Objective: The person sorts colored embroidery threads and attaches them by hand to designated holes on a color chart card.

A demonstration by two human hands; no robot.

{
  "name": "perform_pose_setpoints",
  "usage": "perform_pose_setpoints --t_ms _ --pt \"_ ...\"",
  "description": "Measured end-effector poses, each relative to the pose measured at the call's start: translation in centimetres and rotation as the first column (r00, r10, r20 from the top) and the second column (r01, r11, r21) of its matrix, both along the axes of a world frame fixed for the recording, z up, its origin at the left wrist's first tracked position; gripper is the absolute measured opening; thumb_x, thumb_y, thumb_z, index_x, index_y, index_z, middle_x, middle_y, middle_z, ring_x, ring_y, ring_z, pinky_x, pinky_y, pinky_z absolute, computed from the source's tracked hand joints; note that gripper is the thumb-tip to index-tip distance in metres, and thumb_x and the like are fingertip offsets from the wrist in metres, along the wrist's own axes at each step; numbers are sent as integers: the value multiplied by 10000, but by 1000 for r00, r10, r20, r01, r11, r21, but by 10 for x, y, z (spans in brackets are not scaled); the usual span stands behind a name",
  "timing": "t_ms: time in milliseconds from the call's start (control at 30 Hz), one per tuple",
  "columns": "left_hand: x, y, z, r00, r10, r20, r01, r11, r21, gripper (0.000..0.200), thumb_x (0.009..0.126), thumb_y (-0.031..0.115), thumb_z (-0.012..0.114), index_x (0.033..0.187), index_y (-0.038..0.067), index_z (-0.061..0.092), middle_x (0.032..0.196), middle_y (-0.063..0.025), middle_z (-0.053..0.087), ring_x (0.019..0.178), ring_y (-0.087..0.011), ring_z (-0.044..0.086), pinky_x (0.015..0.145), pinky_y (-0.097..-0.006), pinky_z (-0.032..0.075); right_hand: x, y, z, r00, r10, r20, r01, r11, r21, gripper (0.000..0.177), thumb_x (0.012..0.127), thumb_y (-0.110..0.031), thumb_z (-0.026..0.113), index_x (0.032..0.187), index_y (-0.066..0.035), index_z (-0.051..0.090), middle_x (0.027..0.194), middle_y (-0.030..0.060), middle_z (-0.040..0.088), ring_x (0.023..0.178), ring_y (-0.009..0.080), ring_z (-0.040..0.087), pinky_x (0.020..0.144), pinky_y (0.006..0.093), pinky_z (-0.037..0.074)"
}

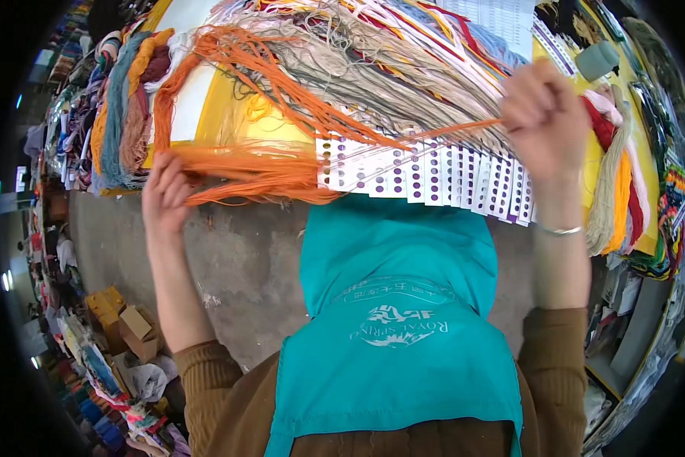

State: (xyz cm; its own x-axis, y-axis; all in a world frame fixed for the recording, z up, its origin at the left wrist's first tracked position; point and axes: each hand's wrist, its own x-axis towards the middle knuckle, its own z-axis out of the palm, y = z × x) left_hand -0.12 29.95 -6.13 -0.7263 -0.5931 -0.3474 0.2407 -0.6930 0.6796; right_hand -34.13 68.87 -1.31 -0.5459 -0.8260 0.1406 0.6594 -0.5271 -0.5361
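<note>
My left hand (167, 190) is closed around a thick skein of orange thread (251, 171) at the table's front left. On the right, my right hand (544, 114) is raised in a closed grip, slightly blurred. A few orange strands run taut from it back across to the bundle on the left. Under those strands lies a row of white cards with punched holes (434, 179), several with threads tied to them. Behind the cards stretch long grey and beige threads (373, 72). More orange thread loops over the far left of the table.
Hanks in blue, brown and gold (121, 114) hang at the left table edge. Red, yellow and beige hanks (620, 175) hang at the right. A grey-green bottle-like object (597, 61) stands at the back right. Cardboard boxes (133, 327) sit on the floor, lower left.
</note>
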Motion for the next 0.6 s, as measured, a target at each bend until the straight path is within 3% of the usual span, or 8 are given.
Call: perform_pose_setpoints --t_ms 33,67,167,233,333,400,500,600 --pt "35 -39 -16 1000 -13 -19 12 1000 -23 254 1049 217 346 958 52 517 582 58 344 388 -40 231 342 -208 195 -21 19 9 970 -204 -129 221 965 142 265 956 -130 490 699 -113 431 612 -64 282 510 52 205 433 212 184" --pt "57 -53 -10 986 113 124 -108 993 -45 252 1048 219 348 946 59 514 591 54 350 392 -45 234 341 -204 197 -36 37 24 891 -393 -228 448 847 286 245 934 -122 543 707 -113 448 610 -62 318 490 43 235 419 205 175" --pt "159 -125 -32 963 170 210 -163 985 -51 295 1047 255 347 839 101 489 548 52 315 373 -56 205 325 -204 182 -130 129 40 708 -507 -492 701 590 400 132 934 -124 563 818 -68 535 624 -48 384 476 43 283 416 205 213" --pt "215 -155 -38 875 347 338 -330 938 -106 307 1046 271 351 813 118 479 531 53 289 368 -60 182 320 -207 174 -198 212 49 546 -508 -667 833 418 364 106 947 -131 555 924 -30 578 668 -30 459 494 44 333 432 201 254" --pt "244 -162 -25 678 624 389 -577 779 -246 276 1036 253 390 804 126 470 530 55 269 381 -62 182 324 -209 172 -232 279 80 40 -362 -931 991 -108 85 105 935 -122 548 971 -32 588 748 -23 508 535 36 363 462 188 271" --pt "237 -161 -26 832 520 193 -500 854 -143 216 1027 222 416 877 103 515 545 56 273 398 -59 190 337 -209 176 -222 283 104 -200 -219 -955 952 -274 -137 122 927 -116 544 1002 -33 594 801 -19 540 563 31 384 482 179 282" --pt "157 -109 -16 947 310 -81 -311 950 -1 231 1013 176 451 1164 26 540 591 58 302 441 -43 221 378 -208 176 -194 241 108 -274 -128 -953 949 -193 -247 165 915 -107 537 1048 -35 603 881 -13 588 604 24 414 512 166 298" --pt "42 -10 -12 964 137 -226 -113 987 115 406 1010 160 452 1378 -2 396 633 60 334 475 -16 232 411 -203 163 -145 168 73 -42 -102 -994 994 94 -52 217 904 -99 531 1095 -37 612 961 -6 637 645 16 445 542 153 314"
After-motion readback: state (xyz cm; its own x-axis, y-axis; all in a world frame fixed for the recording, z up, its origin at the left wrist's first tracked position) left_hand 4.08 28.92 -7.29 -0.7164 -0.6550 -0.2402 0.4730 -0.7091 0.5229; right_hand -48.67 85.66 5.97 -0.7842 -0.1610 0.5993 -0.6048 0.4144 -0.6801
